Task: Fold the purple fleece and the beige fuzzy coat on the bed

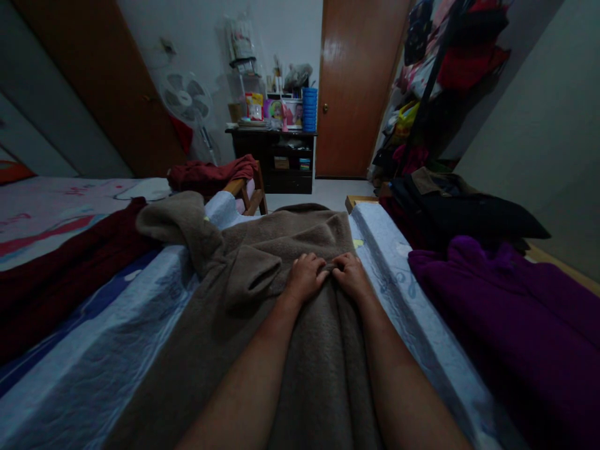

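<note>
A brown fleece coat (262,331) lies spread lengthwise on a surface with a light blue quilted cover (107,312). One sleeve (175,219) reaches out to the left, and a cuff-like opening (264,281) faces up on the front. Near the coat's middle, my left hand (307,275) has its fingers closed on a fold of the fabric. Right beside it, my right hand (349,275) pinches the same raised fold, with thumb and fingers together. The two hands almost touch. What lies under the folded cloth is hidden.
Folded purple clothing (510,312) and a dark jacket (469,203) lie to the right. On the left are a dark red garment (70,269) and a pink bed cover (60,200). Red cloth (210,174) drapes a wooden frame. A fan (185,100), a black cabinet (244,147) and a door (359,81) stand behind.
</note>
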A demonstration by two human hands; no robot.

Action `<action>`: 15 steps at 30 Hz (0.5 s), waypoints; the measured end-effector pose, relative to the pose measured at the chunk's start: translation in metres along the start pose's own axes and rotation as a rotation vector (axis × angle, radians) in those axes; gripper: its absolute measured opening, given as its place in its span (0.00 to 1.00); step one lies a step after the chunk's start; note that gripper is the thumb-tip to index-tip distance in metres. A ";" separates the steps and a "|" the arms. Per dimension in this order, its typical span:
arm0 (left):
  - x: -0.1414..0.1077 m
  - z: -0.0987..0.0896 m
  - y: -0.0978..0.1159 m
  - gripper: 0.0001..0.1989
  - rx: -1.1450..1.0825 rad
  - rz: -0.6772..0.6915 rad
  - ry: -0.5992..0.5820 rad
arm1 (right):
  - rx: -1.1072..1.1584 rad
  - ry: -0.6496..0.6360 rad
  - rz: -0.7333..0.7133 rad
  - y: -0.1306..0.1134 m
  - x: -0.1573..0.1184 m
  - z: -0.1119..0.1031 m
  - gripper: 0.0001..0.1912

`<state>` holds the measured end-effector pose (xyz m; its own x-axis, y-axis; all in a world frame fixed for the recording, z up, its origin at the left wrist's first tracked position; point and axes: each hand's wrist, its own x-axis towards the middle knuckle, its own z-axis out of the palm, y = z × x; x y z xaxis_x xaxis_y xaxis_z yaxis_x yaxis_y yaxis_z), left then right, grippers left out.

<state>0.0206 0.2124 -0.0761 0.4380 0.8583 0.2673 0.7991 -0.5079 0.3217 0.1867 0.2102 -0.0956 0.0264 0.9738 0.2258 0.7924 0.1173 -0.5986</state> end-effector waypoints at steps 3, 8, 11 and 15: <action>0.003 -0.001 0.001 0.05 0.015 0.006 0.012 | -0.003 0.005 0.003 0.000 0.000 0.000 0.12; 0.003 -0.010 0.002 0.09 0.066 0.035 0.015 | -0.006 0.011 0.010 0.001 0.000 0.000 0.12; 0.002 -0.013 0.000 0.11 0.086 0.047 0.015 | -0.047 0.020 0.012 -0.002 -0.001 0.000 0.11; 0.002 -0.012 -0.002 0.10 0.091 0.037 -0.029 | -0.133 0.061 -0.050 -0.010 -0.004 0.001 0.13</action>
<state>0.0152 0.2143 -0.0657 0.4787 0.8414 0.2508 0.8156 -0.5319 0.2277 0.1782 0.2048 -0.0910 0.0189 0.9532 0.3017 0.8675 0.1344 -0.4789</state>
